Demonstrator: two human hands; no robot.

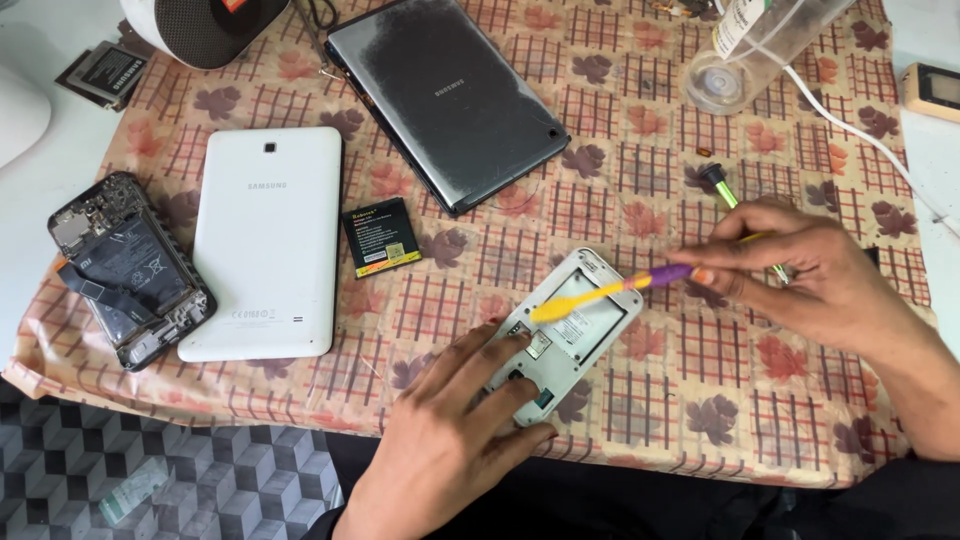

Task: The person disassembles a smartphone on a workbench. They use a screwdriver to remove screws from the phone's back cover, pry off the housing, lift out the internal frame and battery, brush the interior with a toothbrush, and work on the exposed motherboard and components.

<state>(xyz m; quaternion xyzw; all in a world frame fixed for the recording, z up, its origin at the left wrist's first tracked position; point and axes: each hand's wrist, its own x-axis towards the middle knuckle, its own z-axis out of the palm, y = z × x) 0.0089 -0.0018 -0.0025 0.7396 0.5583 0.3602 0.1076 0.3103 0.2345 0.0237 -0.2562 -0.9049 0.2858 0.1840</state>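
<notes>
Left hand pins open phone, right hand brushes it with toothbrush, near front edge of tabletop.

Phone (572, 325), back cover off, lies by the front edge, long axis slanting from near-left to far-right. Left hand (450, 430) comes from the front edge, fingers spread flat, pressing on the phone's near end, gripping nothing. Right hand (810, 265) comes from the right edge, closed around the purple-and-yellow toothbrush (610, 288); its yellow head lies across the phone's open tray. Tray shows no battery; a loose battery (381, 236) lies apart to the left, beside the white tablet (268, 240).
</notes>
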